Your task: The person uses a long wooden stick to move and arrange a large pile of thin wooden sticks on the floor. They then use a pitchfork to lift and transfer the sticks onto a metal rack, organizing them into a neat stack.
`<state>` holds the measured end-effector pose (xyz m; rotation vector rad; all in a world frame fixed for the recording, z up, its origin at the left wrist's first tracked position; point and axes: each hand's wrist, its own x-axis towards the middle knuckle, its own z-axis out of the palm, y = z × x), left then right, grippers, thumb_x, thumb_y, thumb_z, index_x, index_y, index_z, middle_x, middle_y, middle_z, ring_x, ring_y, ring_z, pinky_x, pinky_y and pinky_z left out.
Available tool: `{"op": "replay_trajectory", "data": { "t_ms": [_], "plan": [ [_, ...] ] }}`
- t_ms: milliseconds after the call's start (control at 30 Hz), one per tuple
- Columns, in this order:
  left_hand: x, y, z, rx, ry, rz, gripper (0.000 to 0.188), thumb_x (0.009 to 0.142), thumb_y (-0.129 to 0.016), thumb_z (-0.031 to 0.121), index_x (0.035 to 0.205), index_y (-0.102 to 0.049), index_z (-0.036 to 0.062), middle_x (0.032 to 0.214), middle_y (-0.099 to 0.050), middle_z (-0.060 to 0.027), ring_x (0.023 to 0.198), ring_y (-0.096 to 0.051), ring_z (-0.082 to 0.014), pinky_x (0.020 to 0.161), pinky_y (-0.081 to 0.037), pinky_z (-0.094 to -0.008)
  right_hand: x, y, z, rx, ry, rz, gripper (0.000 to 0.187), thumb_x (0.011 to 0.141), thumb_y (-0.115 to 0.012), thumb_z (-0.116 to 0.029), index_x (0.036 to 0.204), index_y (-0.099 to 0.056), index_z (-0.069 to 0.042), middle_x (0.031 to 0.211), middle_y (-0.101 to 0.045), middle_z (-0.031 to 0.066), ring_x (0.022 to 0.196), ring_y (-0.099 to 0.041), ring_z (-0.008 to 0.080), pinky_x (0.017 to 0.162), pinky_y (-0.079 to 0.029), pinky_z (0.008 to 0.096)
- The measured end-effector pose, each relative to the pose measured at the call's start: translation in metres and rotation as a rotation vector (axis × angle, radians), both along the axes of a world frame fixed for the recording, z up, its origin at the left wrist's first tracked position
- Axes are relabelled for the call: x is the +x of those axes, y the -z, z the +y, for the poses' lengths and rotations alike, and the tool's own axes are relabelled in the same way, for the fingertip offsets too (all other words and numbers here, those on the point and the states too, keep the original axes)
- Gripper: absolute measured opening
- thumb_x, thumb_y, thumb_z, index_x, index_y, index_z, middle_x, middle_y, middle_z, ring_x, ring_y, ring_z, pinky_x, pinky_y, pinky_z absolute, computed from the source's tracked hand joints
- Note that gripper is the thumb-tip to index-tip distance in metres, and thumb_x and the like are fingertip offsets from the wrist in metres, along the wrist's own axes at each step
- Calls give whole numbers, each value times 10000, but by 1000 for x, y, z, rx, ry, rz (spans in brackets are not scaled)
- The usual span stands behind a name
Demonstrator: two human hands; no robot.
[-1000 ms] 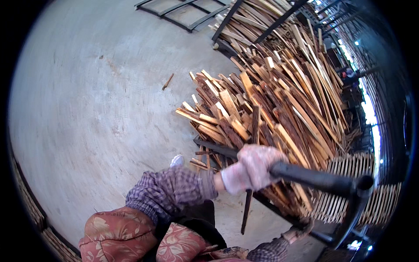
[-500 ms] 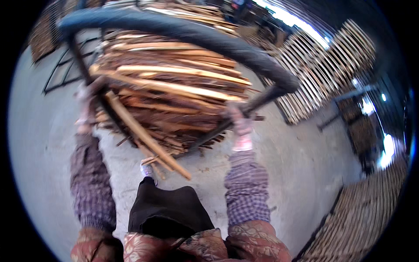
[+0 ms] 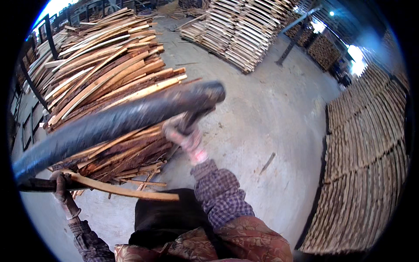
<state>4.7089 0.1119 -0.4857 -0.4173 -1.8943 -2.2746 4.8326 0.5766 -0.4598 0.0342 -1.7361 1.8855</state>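
Observation:
A thick dark padded bar (image 3: 118, 114), blurred by motion, crosses in front of me as part of a metal frame handle, likely of a cart. My left hand (image 3: 62, 187), gloved, is closed on the frame's side post at the lower left. On the other side my right hand (image 3: 187, 136), also gloved, grips the other post just below the bar's end. Beyond the bar lies a large pile of rough wood strips (image 3: 104, 78), some with bark. One long pale wood strip (image 3: 122, 189) sticks out from beside my left hand toward my body.
At the right stands a long, wide stack of wood strips (image 3: 366, 166). Tall stacks of pale slats (image 3: 240, 35) rise at the back. A metal post (image 3: 290, 48) leans near them. A small wood scrap (image 3: 267, 163) lies on the concrete floor.
The view has swung to the right. The padded bar and frame now sit lower and further left, tilted up to the right, and both hands still hold the frame.

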Motion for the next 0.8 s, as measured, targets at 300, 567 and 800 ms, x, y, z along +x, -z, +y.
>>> {"op": "replay_trajectory", "data": {
  "t_ms": [300,567,800],
  "plan": [
    [-17,-8,15,-36,-54,-54,233,758,-668,155,934,-600,18,761,-579,-46,637,-552,-133,578,-445,-231,-21,25,15,-282,-100,261,157,754,-634,-146,744,-602,7,616,-574,77,496,-546,172,481,-460,274],
    [3,-17,-27,19,36,39,237,823,-614,197,966,-608,9,837,-587,-14,739,-538,-97,685,-425,-208,0,8,-60,-167,315,-16,233,711,-702,-118,883,-590,-7,750,-611,61,647,-598,165,612,-516,272],
    [-33,66,-179,81,116,-157,352,907,-444,184,1205,-481,-1,1163,-525,-118,1050,-514,-196,924,-393,-316,48,-39,-99,86,12,-125,255,686,-721,-186,882,-608,-69,790,-621,24,738,-580,116,696,-477,264]
  ]
}}
